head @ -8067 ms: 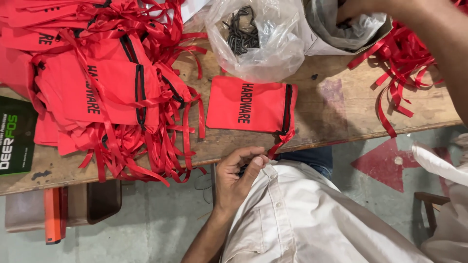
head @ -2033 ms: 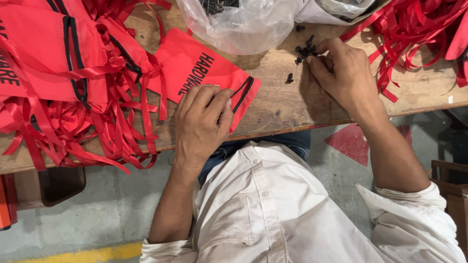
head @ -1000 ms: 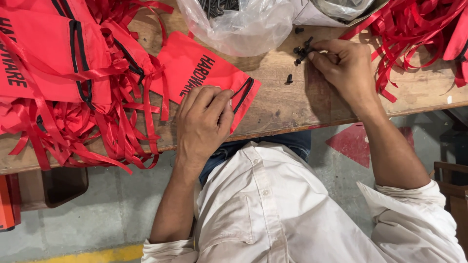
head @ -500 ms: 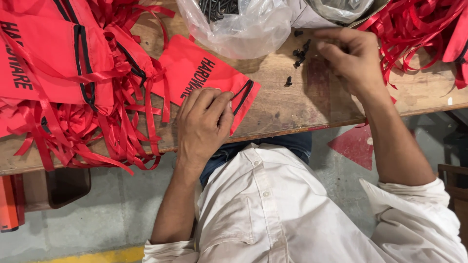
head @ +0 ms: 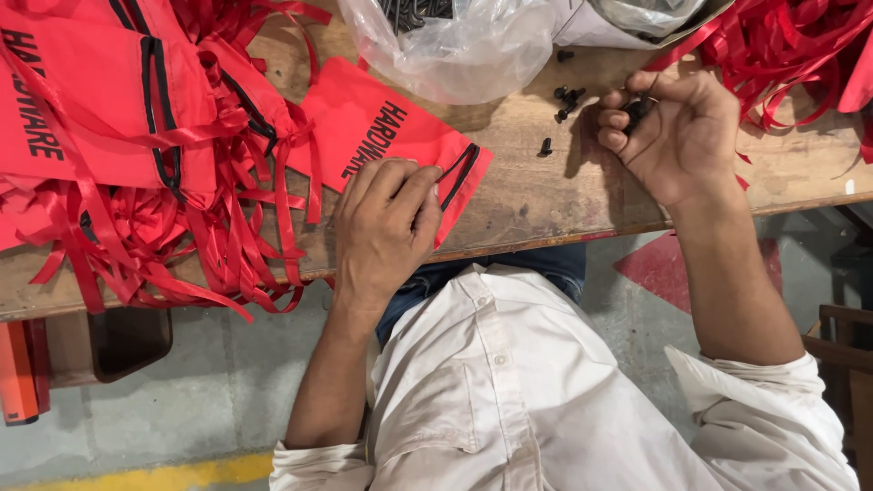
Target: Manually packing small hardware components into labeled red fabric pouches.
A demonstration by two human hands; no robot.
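A flat red drawstring bag (head: 382,141) with black print and black trim lies on the wooden table (head: 536,195). My left hand (head: 386,227) rests on its near corner, fingers pinching the black-edged mouth. My right hand (head: 677,136) is curled over the table to the right, holding small black screws (head: 637,109) in its fingers. A few loose black screws (head: 564,100) lie on the wood just left of that hand.
A heap of red bags and ribbons (head: 136,155) covers the table's left side. A clear plastic bag (head: 455,41) with dark hardware sits at the far edge. More red ribbons (head: 791,45) lie at the far right. An orange-red object (head: 18,373) sits below the table.
My right hand has gathered screws off the table and curled towards me with them. The left hand has stayed on the bag's mouth.
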